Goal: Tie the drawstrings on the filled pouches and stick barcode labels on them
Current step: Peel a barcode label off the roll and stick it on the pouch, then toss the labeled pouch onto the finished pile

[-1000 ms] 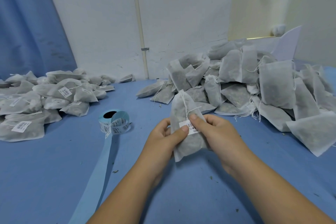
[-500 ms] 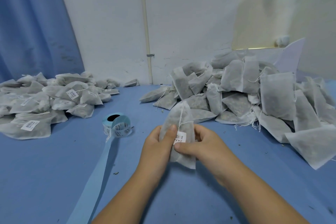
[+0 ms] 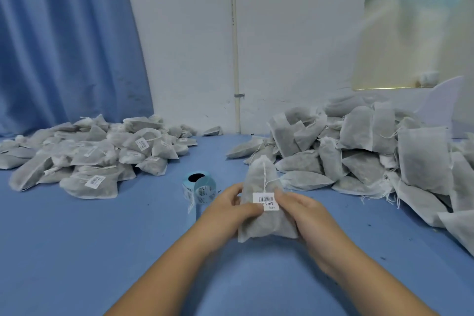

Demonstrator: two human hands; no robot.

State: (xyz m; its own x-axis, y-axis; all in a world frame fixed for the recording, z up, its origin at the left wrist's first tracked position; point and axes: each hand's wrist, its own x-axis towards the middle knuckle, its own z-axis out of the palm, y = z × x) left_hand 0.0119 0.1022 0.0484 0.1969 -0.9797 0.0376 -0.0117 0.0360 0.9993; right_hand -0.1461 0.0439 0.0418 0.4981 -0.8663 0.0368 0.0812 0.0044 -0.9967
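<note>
I hold one filled grey mesh pouch point(image 3: 261, 182) upright just above the blue table, its top gathered and its white drawstring hanging down the front. A white barcode label point(image 3: 265, 201) sits on its front face. My left hand point(image 3: 230, 209) grips the pouch's left side, thumb lying at the label's lower left corner. My right hand point(image 3: 298, 209) clasps the right side, thumb against the label's right edge. A blue roll of barcode labels point(image 3: 198, 186) stands just left of my hands, its backing strip trailing toward me.
A pile of labelled pouches point(image 3: 89, 156) lies at the left. A bigger heap of pouches without labels point(image 3: 372, 151) fills the right side up to the white wall. A blue curtain point(image 3: 64, 41) hangs at the back left. Blue table surface point(image 3: 102, 251) spreads around my arms.
The pouch has turned to face me with the label flat and fully showing. My thumbs have slid off the label's face to its edges.
</note>
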